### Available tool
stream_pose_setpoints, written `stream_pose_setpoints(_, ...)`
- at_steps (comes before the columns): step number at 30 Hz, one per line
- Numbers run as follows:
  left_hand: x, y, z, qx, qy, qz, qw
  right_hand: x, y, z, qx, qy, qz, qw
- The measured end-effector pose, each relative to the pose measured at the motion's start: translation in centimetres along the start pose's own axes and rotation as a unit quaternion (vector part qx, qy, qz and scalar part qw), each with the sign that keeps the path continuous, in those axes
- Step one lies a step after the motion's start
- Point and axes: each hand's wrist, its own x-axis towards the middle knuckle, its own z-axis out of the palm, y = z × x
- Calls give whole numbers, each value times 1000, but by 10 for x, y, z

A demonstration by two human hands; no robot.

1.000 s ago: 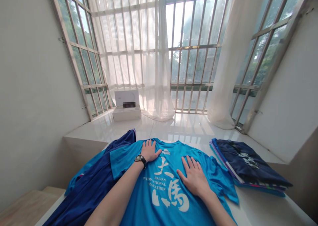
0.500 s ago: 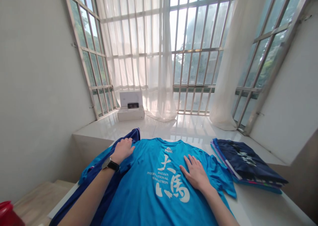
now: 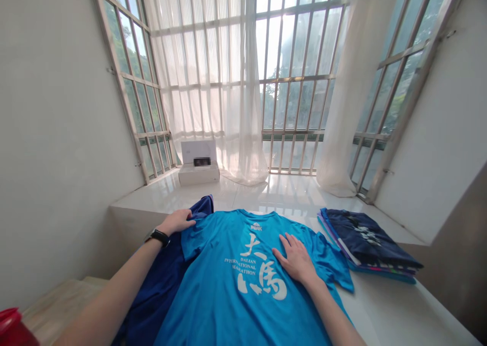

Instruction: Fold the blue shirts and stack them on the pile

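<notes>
A bright blue T-shirt (image 3: 213, 290) lies spread flat in front of me, white lettering on its chest. My left hand (image 3: 177, 222) is at the upper left, its fingers bent and closed on the outer edge of the shirt's left-side sleeve (image 3: 193, 242). Fingertips there are partly hidden. Flat on the chest beside the white characters rests my right hand (image 3: 296, 257), fingers apart, gripping nothing. Beneath the T-shirt on the left, a dark blue garment (image 3: 158, 290) shows, with its upper end sticking out past my left hand.
On the right a stack of folded clothes (image 3: 371, 239) sits on the white ledge (image 3: 403, 310), near the shirt's other sleeve. A white box (image 3: 198, 173) stands at the back left before sheer curtains (image 3: 243, 148) and barred windows. A red object (image 3: 15, 328) is at the lower left.
My left hand has moved left and slightly up, and the T-shirt's sleeve now lies stretched out over the dark blue garment. My right hand stays on the chest. The view has shifted slightly.
</notes>
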Motion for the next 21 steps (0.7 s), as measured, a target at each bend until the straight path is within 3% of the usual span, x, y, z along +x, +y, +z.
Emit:
stream_pose_setpoints(6,-10,3,9,-34,46,49,997,1,2,0,2,2,-6,1000)
stream_pose_setpoints(10,-17,20,16,9,95,99,990,2,3,2,9,0,-9,1000)
stream_pose_setpoints(13,-14,35,21,45,76,137,987,2,3,1,12,2,-10,1000)
stream_pose_setpoints(21,8,48,24,94,34,52,994,0,4,-2,15,0,-16,1000)
